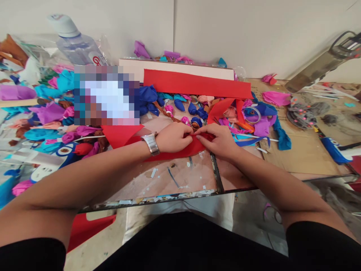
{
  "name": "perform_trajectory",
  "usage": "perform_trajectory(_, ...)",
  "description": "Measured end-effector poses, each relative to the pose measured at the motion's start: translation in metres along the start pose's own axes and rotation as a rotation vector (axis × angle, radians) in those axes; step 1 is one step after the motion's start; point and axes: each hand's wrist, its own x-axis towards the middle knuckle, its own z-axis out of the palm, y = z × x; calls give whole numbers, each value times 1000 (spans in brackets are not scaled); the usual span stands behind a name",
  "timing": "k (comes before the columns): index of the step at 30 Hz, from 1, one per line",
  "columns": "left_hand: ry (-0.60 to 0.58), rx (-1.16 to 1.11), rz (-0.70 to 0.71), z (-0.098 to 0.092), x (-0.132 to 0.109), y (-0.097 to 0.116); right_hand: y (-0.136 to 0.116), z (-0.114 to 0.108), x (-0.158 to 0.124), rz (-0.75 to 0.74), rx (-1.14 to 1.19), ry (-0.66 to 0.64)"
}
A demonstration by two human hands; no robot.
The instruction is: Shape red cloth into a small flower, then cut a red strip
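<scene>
My left hand (174,140), with a metal watch (152,143) on its wrist, pinches the upper edge of a red strip (166,155) that looks like crepe paper or cloth. Close beside it, my right hand (219,142) pinches the same edge between thumb and forefinger. The strip lies low over the table's front part and runs left to a wide red end (120,134). Just beyond my fingers sit small twisted bundles in pink, blue and brown. A second flat red strip (197,83) rests farther back, against a pale board (132,67).
Colourful twisted pieces (47,113) heap up on the left near a clear bottle (76,45). A blurred patch (107,96) hides something there. To the right are a tape roll (252,114), cardboard (299,150), a pincushion-like grey clump (300,113) and a blue-handled tool (335,150).
</scene>
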Motion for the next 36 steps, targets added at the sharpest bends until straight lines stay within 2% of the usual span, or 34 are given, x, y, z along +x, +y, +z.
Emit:
perform_trajectory(14,-21,68,-13,-1,-1,1,-2,0,0,-75,28,41)
perform_trajectory(25,6,168,-6,2,-3,6,-1,-1,0,-25,28,36)
perform_trajectory(36,5,127,10,1,-2,1,-2,0,0,-26,41,43)
